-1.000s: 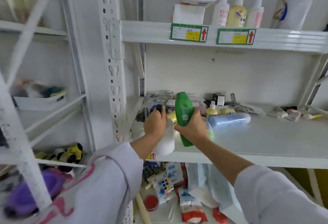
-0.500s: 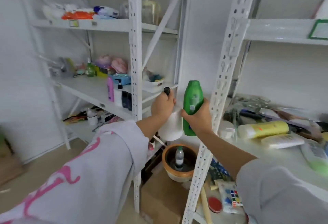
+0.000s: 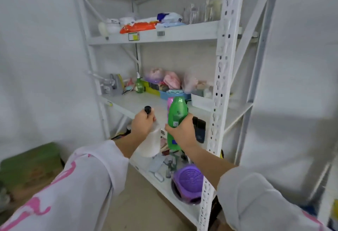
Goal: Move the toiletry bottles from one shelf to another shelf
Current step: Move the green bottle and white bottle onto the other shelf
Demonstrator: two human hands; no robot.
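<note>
View has swung left since a second ago: then both hands were at the right-hand rack's middle shelf among the lying bottles, now the person faces the other white rack (image 3: pixel 222 77) with both bottles carried along, so pick-up looks done and this is the carry, just short of placing. Left hand (image 3: pixel 143 123) is wrapped round the neck of a white spray bottle (image 3: pixel 149 143), black nozzle (image 3: pixel 147 109) poking above the knuckles; fingers curled tight, bottle hanging a bit tilted below the fist. Right hand (image 3: pixel 181 133) grips a green bottle (image 3: pixel 177 115) round its lower middle, upright, cap end up; fingers curled round the far side, mostly hidden. Both bottles are in the air in front of the middle shelf (image 3: pixel 131 102), not touching it, close to each other but apart. A pink bottle (image 3: pixel 170 102) already stands on that shelf just behind the green one, dark bottles (image 3: pixel 200 130) to its right near the post. Bare shelf surface shows to the left, behind the spray nozzle; likely the drop spot. Next: reach forward, set both down upright. Risk: knocking the pink bottle while setting down the green one. Lower shelf holds a purple bowl (image 3: pixel 188 181) and clutter.
</note>
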